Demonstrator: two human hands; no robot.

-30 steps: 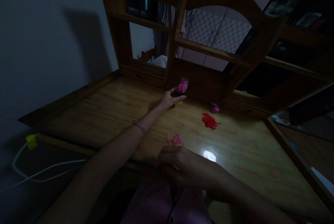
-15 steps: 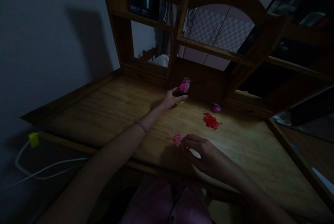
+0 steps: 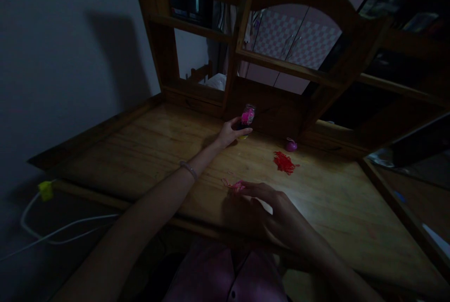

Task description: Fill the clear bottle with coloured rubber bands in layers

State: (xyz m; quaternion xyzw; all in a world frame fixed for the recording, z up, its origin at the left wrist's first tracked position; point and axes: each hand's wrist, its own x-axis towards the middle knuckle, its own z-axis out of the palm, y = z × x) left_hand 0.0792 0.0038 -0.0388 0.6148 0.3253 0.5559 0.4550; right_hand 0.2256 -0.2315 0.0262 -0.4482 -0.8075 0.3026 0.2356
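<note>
My left hand (image 3: 230,133) reaches to the back of the wooden desk (image 3: 147,152) and is closed around a small clear jar (image 3: 246,117) with pink stuff inside. A thin bracelet sits on that wrist. My right hand (image 3: 267,203) lies low over the desk, fingers spread, fingertips touching a small heap of pink rubber bands (image 3: 234,184). A heap of red rubber bands (image 3: 284,162) lies further back, to the right. Near it sits a small purple lid (image 3: 290,144).
A wooden shelf frame (image 3: 246,58) with mirror panels rises along the desk's back edge. A raised wooden rim bounds the desk at left and right. A white cable with a yellow tag (image 3: 45,190) hangs off the left side. The room is dim.
My right hand moved from the desk's near edge forward onto the pink rubber bands and its fingers spread. My left hand stayed on the jar.
</note>
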